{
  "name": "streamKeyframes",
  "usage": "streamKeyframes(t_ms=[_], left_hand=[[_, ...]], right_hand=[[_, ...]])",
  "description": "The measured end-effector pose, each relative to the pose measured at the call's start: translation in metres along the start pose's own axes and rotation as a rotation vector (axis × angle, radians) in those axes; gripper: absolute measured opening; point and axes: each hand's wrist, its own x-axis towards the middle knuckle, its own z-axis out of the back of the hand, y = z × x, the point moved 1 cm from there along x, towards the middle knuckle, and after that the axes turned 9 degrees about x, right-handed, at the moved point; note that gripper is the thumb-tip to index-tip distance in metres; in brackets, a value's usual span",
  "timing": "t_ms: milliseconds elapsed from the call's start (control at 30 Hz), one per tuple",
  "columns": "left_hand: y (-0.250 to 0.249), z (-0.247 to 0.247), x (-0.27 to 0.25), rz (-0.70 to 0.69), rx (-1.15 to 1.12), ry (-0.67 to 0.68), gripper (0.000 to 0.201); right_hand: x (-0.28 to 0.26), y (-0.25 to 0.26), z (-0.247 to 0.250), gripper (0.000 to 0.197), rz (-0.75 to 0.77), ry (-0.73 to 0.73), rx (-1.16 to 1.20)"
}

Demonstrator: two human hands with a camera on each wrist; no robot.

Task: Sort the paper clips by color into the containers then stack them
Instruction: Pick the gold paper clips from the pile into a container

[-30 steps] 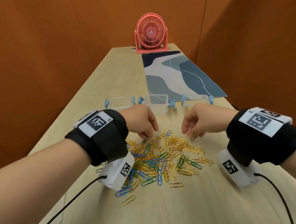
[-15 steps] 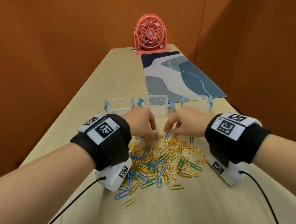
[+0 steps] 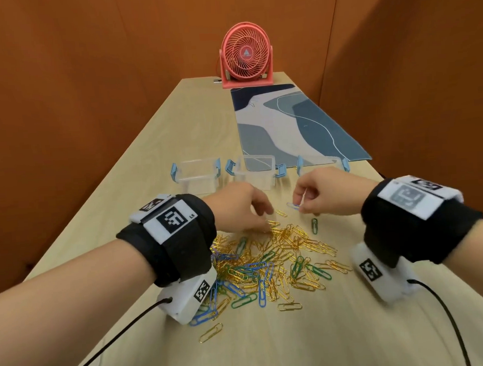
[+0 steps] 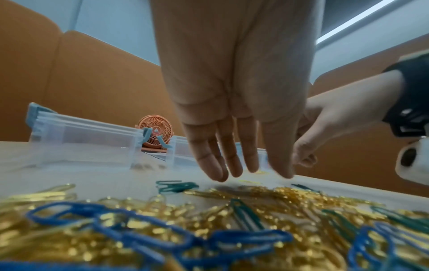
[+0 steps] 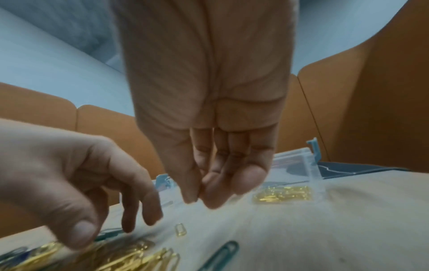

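Observation:
A loose pile of gold, blue and green paper clips [image 3: 267,262] lies on the wooden table between my wrists. Three clear containers with blue latches stand in a row behind it: left [image 3: 197,182], middle [image 3: 255,179], right [image 3: 321,161]. Gold clips [image 5: 282,196] lie in the right container. My left hand [image 3: 265,223] reaches down with straight fingers [image 4: 232,165] onto the gold clips at the pile's far edge, holding nothing. My right hand [image 3: 301,206] hovers just above the table and pinches a blue clip [image 3: 293,206] between thumb and fingers [image 5: 190,192]. A single green clip [image 3: 314,226] lies below it.
A pink desk fan [image 3: 246,55] stands at the table's far end, with a blue patterned mat [image 3: 287,124] running from it to the containers. Orange partition walls close in on both sides. Black cables [image 3: 116,329] trail from both wrist cameras toward me.
My right hand reached left into the far edge of the pile, then rose with a blue clip pinched in it. My left hand stayed at the pile's far edge.

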Motion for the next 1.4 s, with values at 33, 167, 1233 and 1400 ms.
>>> streamKeyframes(t_ms=[33, 167, 1233, 1400], left_hand=[[-0.003, -0.002, 0.000, -0.021, -0.001, 0.033, 0.041], [-0.013, -0.008, 0.003, -0.090, 0.052, 0.157, 0.046], [0.005, 0.002, -0.013, 0.187, -0.521, 0.157, 0.003], [-0.006, 0.030, -0.016, 0.118, -0.682, 0.129, 0.009]], right_hand=[[-0.002, -0.002, 0.002, 0.007, -0.031, 0.009, 0.002], [-0.014, -0.002, 0.003, 0.030, -0.102, 0.044, -0.086], [-0.021, 0.006, -0.021, 0.009, -0.100, 0.063, 0.162], [-0.022, 0.010, -0.017, 0.016, -0.300, 0.064, 0.771]])
